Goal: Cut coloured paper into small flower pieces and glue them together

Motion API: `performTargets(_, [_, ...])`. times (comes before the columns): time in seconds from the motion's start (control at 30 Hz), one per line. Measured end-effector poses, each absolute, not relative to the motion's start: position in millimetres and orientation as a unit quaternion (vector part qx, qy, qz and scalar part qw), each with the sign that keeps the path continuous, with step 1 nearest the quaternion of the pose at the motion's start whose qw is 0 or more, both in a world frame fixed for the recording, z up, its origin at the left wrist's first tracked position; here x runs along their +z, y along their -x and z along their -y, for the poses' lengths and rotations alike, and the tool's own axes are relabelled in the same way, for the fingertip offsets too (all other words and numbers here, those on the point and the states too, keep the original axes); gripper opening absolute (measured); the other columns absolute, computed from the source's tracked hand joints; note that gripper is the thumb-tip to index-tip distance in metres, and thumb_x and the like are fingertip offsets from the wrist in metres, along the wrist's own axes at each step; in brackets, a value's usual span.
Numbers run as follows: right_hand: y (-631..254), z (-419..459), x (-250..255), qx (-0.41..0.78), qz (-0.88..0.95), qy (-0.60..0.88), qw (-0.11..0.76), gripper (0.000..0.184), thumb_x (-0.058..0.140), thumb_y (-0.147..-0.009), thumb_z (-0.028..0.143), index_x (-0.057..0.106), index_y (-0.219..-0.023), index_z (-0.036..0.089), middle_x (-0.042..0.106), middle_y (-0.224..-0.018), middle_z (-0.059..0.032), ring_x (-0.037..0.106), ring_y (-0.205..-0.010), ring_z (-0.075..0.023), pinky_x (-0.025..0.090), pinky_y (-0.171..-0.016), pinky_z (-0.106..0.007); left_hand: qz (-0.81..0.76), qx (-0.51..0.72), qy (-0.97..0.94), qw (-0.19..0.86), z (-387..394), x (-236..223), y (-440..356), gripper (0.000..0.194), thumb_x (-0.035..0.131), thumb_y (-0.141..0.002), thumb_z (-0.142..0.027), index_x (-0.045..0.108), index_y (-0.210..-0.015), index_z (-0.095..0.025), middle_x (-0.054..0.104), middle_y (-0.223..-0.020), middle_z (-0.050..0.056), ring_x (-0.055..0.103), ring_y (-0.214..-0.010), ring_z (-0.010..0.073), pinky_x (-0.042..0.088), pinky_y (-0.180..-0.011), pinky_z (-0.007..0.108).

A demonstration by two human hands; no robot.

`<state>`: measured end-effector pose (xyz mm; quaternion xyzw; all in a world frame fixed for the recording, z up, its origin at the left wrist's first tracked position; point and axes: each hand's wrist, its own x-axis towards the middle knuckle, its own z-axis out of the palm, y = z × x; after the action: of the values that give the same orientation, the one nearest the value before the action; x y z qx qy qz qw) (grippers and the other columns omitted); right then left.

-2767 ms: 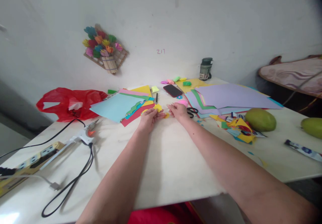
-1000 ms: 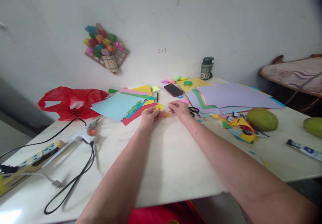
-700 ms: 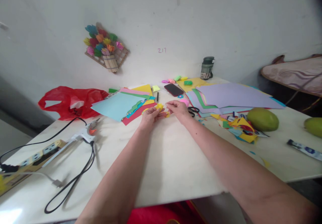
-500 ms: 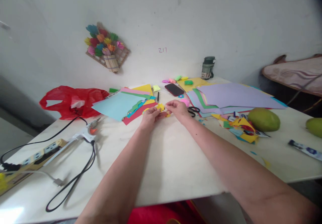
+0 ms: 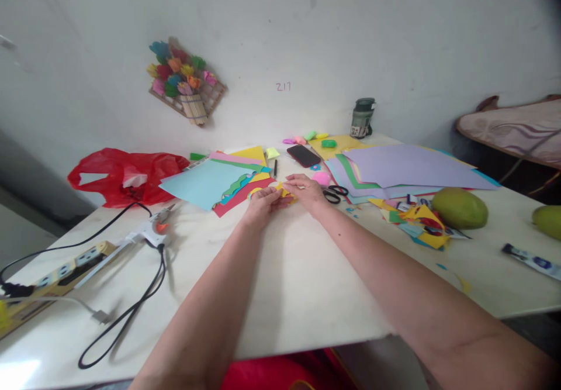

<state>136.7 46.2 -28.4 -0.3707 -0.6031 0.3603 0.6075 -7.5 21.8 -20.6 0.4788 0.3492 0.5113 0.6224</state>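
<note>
Currently holding a small yellow paper piece [image 5: 281, 187] between thumb and fingers of the left hand [image 5: 264, 200], and pinching at the same piece with the right hand [image 5: 305, 190], thumb and fingers drawn together. Can't tell the exact fingertip contact, too small. Keeping both hands just above the middle of the bench [image 5: 302, 296], close together, with the piece between them. Can see a pink lump [image 5: 321, 178] and black-handled scissors [image 5: 333, 192] just beside the right hand, plus a black pen [image 5: 276, 168] and a dark phone [image 5: 303, 155] beyond the hands. Near the left hand, can see a red sheet [image 5: 234, 200] partly under a light blue sheet [image 5: 204, 184]. Further left, can see a red plastic bag [image 5: 114, 171], a white glue gun [image 5: 153, 233] with a black cord, and a power strip [image 5: 65, 270]. To the right, can see a purple sheet [image 5: 403, 165] on top of other coloured sheets, then mixed paper scraps [image 5: 423, 226] next to a green fruit [image 5: 459, 207]. Also at far right, can see another green fruit [image 5: 547, 220] and a tube [image 5: 530, 259]. At the back, can see a dark green bottle [image 5: 362, 119] upright, and on the wall [image 5: 394, 39], a colourful flower decoration [image 5: 184, 77].
</note>
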Motion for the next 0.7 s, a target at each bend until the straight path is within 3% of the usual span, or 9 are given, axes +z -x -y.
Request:
performTargets(0.57, [-135.2,-43.3,-27.7,0.403,0.583,0.351,0.612,0.014,0.073,-0.060,0.031,0.071,-0.068,0.019,0.062,-0.097,-0.0053,0.057,-0.094,-0.0171,0.045,-0.083,-0.031,-0.338,0.508,-0.472,0.637,-22.0,-19.2,7.9,0.020,0.072,-0.065,-0.025,0.063,-0.075,-0.011,0.071,-0.077,0.010,0.070,-0.076,0.0225,0.053,-0.069,0.030])
performTargets(0.7, [-135.6,-43.5,-28.1,0.424,0.571,0.387,0.587,0.024,0.070,-0.062,0.028,0.071,-0.085,0.020,0.063,-0.090,-0.0032,0.056,-0.080,-0.0135,0.047,-0.073,-0.028,-0.337,0.514,-0.467,0.635,-21.6,-18.9,7.3,0.024,0.074,-0.063,-0.027,0.065,-0.077,-0.011,0.072,-0.080,0.010,0.070,-0.075,0.0224,0.053,-0.068,0.029])
